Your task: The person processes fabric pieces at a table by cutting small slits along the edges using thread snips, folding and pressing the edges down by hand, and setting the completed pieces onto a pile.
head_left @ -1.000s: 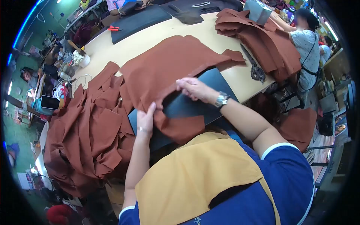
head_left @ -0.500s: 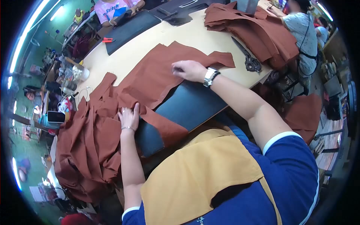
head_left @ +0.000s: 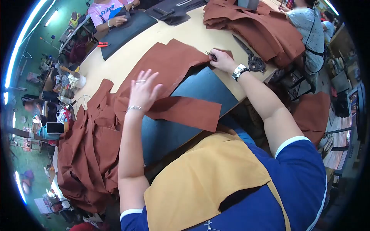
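My left hand [head_left: 143, 91] lies spread on the rust-brown fabric piece [head_left: 165, 65], fingers apart. Closed at that piece's right end, my right hand [head_left: 223, 61] grips a small dark pointed tool [head_left: 211, 56] that looks like thread snips; most of it is hidden in the fingers. A rust-brown strip [head_left: 189, 111] runs from under my left wrist across the dark blue-grey board [head_left: 210, 85]. The fabric's near edge is raised a little off the board beside my right hand.
Bunched brown fabric [head_left: 90, 154] hangs over the table's left side. Large dark scissors [head_left: 254, 63] lie right of my right hand, by a stack of brown pieces [head_left: 262, 30]. Red-handled snips [head_left: 103, 44] rest on a dark sheet. One person [head_left: 108, 15] works opposite, another [head_left: 306, 34] at right.
My right hand has moved right along the fabric to its far end. My left hand has opened and shifted up and right. The brown strip now lies stretched out toward the right.
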